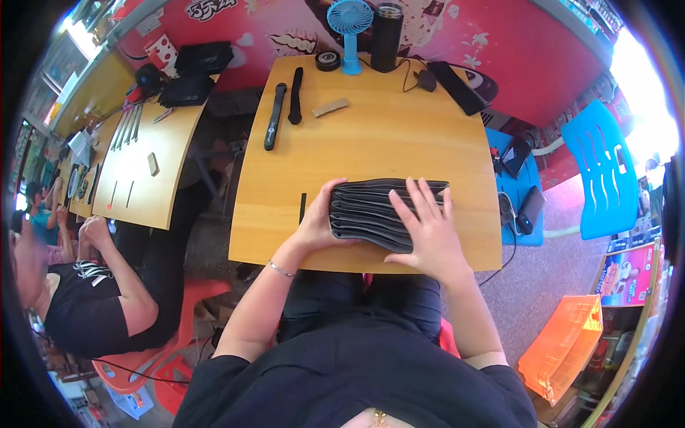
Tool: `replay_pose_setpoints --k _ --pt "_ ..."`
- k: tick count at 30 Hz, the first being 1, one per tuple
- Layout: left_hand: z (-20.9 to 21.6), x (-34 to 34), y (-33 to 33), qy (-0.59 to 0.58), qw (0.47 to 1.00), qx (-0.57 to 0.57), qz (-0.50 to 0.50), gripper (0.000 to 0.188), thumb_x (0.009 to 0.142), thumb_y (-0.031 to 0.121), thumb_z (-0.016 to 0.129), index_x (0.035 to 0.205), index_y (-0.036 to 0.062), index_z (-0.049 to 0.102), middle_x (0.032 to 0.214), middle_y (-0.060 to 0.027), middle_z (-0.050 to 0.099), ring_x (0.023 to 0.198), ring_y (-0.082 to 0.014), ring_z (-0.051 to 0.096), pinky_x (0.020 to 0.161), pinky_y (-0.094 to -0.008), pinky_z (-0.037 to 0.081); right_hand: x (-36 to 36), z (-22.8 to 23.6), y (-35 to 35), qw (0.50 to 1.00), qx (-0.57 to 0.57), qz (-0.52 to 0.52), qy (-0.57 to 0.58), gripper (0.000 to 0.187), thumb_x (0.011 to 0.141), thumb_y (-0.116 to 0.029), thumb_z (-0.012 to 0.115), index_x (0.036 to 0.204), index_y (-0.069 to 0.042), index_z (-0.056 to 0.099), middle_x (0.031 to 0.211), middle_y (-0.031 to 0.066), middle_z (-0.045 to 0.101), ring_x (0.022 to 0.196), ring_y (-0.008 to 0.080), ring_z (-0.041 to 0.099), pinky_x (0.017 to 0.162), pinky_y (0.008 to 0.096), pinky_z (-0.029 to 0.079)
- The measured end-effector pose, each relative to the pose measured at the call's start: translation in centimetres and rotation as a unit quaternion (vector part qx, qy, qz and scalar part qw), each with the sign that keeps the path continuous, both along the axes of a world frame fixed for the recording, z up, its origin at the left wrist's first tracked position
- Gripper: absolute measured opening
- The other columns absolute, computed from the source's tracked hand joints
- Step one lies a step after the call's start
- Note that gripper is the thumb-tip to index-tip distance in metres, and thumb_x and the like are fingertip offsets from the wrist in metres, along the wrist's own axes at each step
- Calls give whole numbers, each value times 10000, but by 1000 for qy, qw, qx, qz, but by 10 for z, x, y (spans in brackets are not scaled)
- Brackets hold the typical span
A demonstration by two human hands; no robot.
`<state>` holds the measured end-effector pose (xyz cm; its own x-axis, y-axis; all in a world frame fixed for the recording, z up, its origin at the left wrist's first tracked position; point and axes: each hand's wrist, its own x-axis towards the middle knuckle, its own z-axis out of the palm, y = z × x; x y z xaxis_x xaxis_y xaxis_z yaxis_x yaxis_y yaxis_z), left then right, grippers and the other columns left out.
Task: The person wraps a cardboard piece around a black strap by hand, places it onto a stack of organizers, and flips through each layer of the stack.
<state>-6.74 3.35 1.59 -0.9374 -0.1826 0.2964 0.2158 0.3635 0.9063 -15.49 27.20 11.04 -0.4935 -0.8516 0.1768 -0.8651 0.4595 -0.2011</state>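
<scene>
A stack of flat black leather-like pieces [371, 207] rests on the wooden table [285, 178] in front of me, its layered edges showing. I cannot tell exactly what the pieces are. My left hand [316, 221] grips the stack's left end, fingers and thumb wrapped around it. Over the right part of the stack lies my right hand [432, 235], its fingers spread and touching the pieces. Beside my left hand is a narrow black strip [302, 208]. Farther back lie two black strap-like tools [275, 118] and a small tan block [331, 108].
At the table's far edge stand a blue fan [350, 36], a black bottle [386, 39] and a tape roll [327, 60]. A black phone-like slab [457, 87] lies far right. A blue chair [599, 171] and an orange crate [564, 349] are at right. A seated person [107, 299] works at left.
</scene>
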Motion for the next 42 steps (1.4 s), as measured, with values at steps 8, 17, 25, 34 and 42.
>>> replay_pose_setpoints --k 8,17,25,34,42 --pt "0 2 -5 -1 1000 3 2 1033 549 224 937 1388 77 352 1210 -128 573 1139 -254 578 993 -366 461 -65 -24 14 929 -271 -32 -248 873 900 -680 390 1487 -36 336 1502 194 363 1439 314 273 1176 483 172" --pt "7 -2 6 8 999 32 6 953 582 181 916 1364 67 384 1168 -111 577 1101 -220 586 973 -342 471 -87 -100 51 735 -344 -33 -583 941 912 -756 313 1504 -25 304 1427 163 439 1358 245 382 1150 366 220" --pt "10 2 2 5 1000 20 10 908 604 214 897 1349 60 402 1153 -105 609 1092 -225 606 966 -342 471 -56 -74 81 753 -322 90 -567 1598 409 -617 905 1549 -47 -58 1590 163 171 1479 271 143 1194 380 99" --pt "5 5 -6 -22 1000 16 11 949 584 190 927 1355 66 387 1165 -85 603 1119 -194 585 976 -333 460 -47 -82 76 895 -204 56 -393 1611 381 -423 980 1543 -33 -66 1606 184 117 1486 287 135 1196 396 152" --pt "16 -3 -1 -35 998 53 13 935 592 199 906 1361 63 391 1184 -105 600 1142 -230 584 997 -351 450 -49 -79 53 835 -320 -46 -446 1349 529 5 833 1564 -98 -26 1482 151 350 1391 303 337 1146 394 296"
